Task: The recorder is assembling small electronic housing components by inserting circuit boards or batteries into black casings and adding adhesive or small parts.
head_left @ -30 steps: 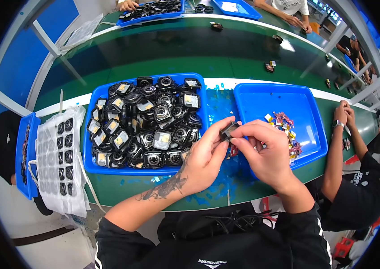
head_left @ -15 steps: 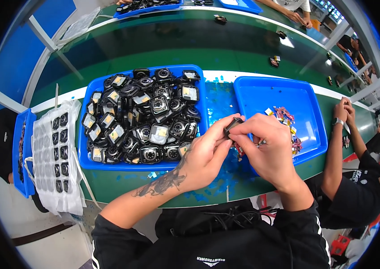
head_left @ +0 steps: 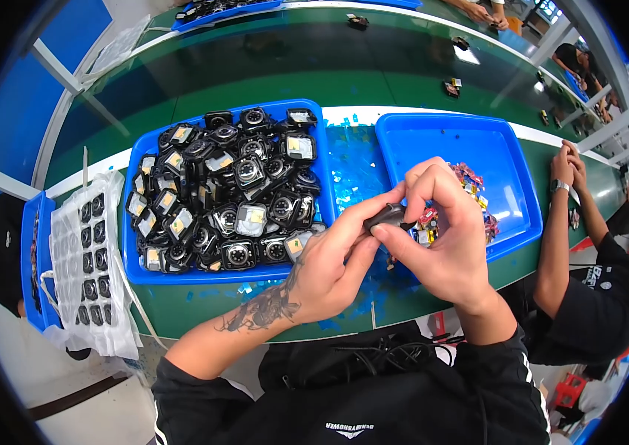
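A small black watch-shaped part point(head_left: 388, 216) sits between the fingertips of both hands, just above the table's near edge. My left hand point(head_left: 330, 267) pinches it from below and the left. My right hand point(head_left: 444, 237) grips it from the right, with fingers curled over it. Left of the hands, a blue tray point(head_left: 138, 268) is heaped with several similar black parts point(head_left: 229, 193). Behind the right hand, a second blue tray point(head_left: 454, 137) holds a small pile of colourful bits point(head_left: 470, 182).
Blue film scraps point(head_left: 355, 169) litter the green table point(head_left: 270, 81) between the trays. A white clear blister sheet point(head_left: 90, 259) with several black parts lies at far left on another blue tray point(head_left: 30, 267). A co-worker's forearms point(head_left: 563, 222) rest at the right.
The hands with the black part have stayed together over the table's near edge; the fingers have shifted slightly on the part. The view has tilted a little.
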`<action>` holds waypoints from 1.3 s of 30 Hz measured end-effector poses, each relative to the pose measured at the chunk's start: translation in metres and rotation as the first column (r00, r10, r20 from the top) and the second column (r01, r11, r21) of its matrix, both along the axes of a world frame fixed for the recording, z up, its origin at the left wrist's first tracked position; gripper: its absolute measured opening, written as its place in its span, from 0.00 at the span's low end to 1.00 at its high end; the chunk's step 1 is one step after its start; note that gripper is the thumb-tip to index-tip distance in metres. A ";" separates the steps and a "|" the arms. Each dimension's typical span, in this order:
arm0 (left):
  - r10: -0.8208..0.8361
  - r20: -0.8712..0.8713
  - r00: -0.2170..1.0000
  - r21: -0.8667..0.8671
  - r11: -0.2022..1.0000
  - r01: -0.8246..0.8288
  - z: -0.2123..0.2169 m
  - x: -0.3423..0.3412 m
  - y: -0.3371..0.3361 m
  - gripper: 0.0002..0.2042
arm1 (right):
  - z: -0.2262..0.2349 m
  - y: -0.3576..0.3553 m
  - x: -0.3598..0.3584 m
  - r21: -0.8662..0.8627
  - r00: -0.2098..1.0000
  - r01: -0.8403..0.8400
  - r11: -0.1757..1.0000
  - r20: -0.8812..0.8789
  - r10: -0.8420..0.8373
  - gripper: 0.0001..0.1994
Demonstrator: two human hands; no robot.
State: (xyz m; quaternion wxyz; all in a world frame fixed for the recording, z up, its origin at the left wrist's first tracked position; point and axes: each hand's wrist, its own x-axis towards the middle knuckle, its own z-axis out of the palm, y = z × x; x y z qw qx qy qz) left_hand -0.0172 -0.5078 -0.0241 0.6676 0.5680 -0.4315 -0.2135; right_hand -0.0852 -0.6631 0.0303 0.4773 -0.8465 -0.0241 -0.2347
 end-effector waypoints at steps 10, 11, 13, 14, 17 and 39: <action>-0.113 -0.450 0.886 -0.221 0.975 0.012 0.006 -0.002 -0.010 0.22 | -0.014 -0.006 0.001 0.100 0.996 0.069 0.993 0.049 -0.074 0.13; -0.123 -0.509 0.852 -0.254 0.967 -0.012 0.008 -0.001 -0.011 0.23 | -0.015 -0.005 -0.004 0.101 0.996 0.061 0.993 0.051 -0.067 0.13; -0.109 -0.559 0.822 -0.272 0.961 -0.058 0.008 0.002 -0.012 0.24 | -0.016 -0.004 -0.018 0.327 0.995 0.094 0.940 -0.073 -0.075 0.16; -0.099 -0.566 0.818 -0.285 0.955 -0.081 0.006 0.002 -0.013 0.24 | -0.014 -0.003 -0.024 0.305 0.992 0.053 0.951 -0.126 -0.015 0.18; -0.021 -0.422 0.906 -0.296 0.948 -0.116 0.006 0.002 -0.012 0.25 | -0.015 -0.002 -0.029 0.512 0.944 0.028 0.859 -0.296 0.146 0.15; 0.080 -0.044 0.996 0.187 0.980 -0.071 0.009 0.002 -0.004 0.06 | -0.011 -0.017 -0.038 0.382 0.949 0.003 0.924 -0.292 0.118 0.06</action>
